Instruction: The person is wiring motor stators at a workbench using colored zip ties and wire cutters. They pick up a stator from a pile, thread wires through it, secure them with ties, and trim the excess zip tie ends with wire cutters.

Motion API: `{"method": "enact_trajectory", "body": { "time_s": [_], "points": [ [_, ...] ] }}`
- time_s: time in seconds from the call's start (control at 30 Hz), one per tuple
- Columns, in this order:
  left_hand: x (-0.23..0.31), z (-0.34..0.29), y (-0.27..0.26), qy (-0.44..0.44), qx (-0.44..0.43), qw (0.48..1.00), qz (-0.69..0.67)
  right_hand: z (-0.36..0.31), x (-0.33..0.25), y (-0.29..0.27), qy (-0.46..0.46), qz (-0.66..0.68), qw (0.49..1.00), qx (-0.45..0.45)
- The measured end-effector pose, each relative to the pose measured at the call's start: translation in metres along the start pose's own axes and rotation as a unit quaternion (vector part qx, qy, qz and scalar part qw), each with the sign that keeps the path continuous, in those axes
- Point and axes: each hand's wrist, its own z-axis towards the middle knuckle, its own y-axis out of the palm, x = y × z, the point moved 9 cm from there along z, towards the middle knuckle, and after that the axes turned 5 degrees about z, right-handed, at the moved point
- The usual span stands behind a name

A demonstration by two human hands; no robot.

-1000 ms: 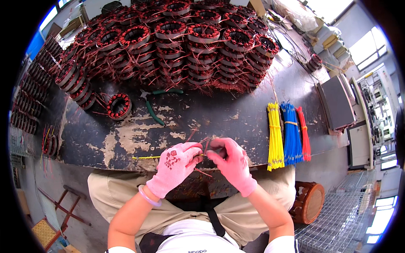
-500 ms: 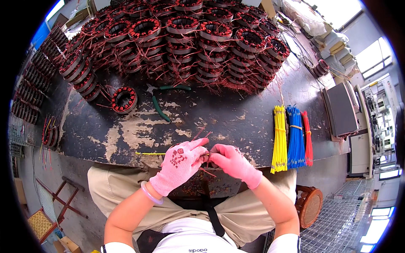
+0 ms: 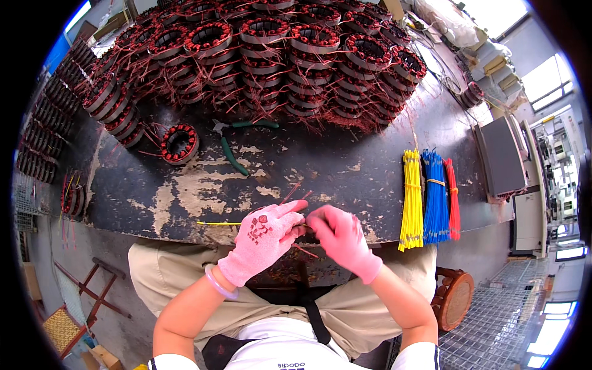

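Pink gloves cover both my hands at the table's front edge. A yellow lead wire (image 3: 217, 224) sticks out to the left from under my left hand (image 3: 265, 233), whose thumb and fingers are pinched together at its right side. My right hand (image 3: 339, 237) meets those fingertips, its thumb and forefinger closed and slightly blurred. What lies between the fingertips is too small to make out. Thin red wires (image 3: 291, 193) poke out above the left hand, and more show below it; whatever they belong to is hidden by my hands.
Stacked wound stators (image 3: 265, 31) fill the table's back. A single stator (image 3: 180, 144) and green-handled pliers (image 3: 229, 154) lie in front of them. Yellow (image 3: 412, 200), blue (image 3: 435, 197) and red wire bundles (image 3: 453, 200) lie at right. A wooden stool (image 3: 453, 299) stands right of my legs.
My right hand has turned a little at the wrist, its back rising, while its fingertips stay by the left ones. The left hand and the yellow wire have hardly moved.
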Motion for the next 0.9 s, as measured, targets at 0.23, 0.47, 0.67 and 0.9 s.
{"method": "enact_trajectory", "body": {
  "time_s": [0.23, 0.47, 0.67, 0.9],
  "points": [
    [0.000, -0.001, -0.001, 0.000, 0.004, 1.000, -0.015, -0.007, -0.031, -0.019, -0.090, -0.101, 0.988, 0.076],
    [0.002, -0.001, -0.003, 0.015, 0.012, 1.000, -0.018, -0.010, -0.021, 0.003, -0.169, -0.225, 0.959, 0.023],
    [0.000, -0.002, -0.002, 0.008, 0.007, 1.000, -0.021, -0.007, 0.026, 0.012, 0.139, 0.152, 0.972, -0.115],
    [0.001, -0.001, 0.000, 0.011, -0.005, 1.000, -0.005, 0.000, -0.012, 0.003, -0.029, -0.061, 0.995, -0.067]
  ]
}}
